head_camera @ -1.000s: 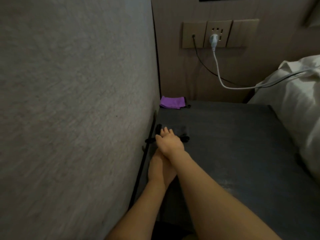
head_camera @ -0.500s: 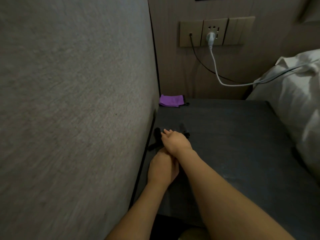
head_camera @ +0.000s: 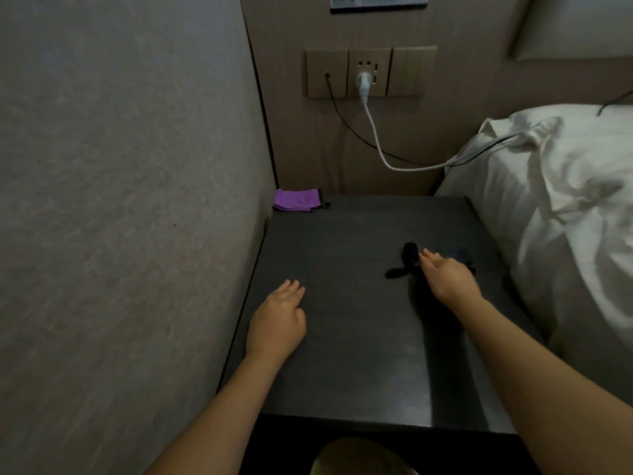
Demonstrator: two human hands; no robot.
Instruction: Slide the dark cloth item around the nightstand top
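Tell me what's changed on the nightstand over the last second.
The hands have parted. The right hand slid the dark cloth item from the wall side toward the bed, fingers resting on it. The left hand, earlier under the right, now lies flat near the nightstand left edge. The purple cloth and white plug stayed put.

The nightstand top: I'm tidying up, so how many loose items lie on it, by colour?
Purple folded cloth: 1
Black item with straps, under the right hand: 1
Total on the nightstand: 2
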